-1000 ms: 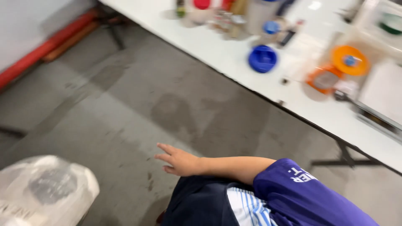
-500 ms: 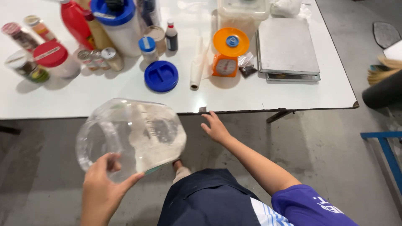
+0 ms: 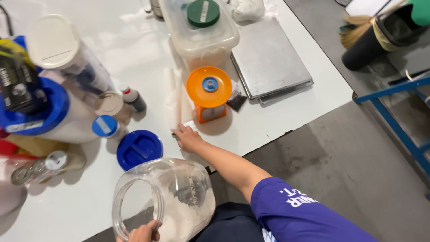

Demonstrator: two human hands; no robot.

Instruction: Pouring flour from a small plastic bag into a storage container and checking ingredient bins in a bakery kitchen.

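Down at the near edge of the white table (image 3: 277, 121), the left hand (image 3: 142, 233) grips the rim of a clear plastic jar (image 3: 172, 201), tilted on its side with white powder pooled low. The right hand (image 3: 188, 138) lies flat, fingers loose and holding nothing, touching a white roll (image 3: 172, 101) beside the orange scale (image 3: 208, 92). Judging by the tilt, keeping the jar's open mouth raised would best stop powder spilling; the blue lid (image 3: 139, 149) lies just beyond it.
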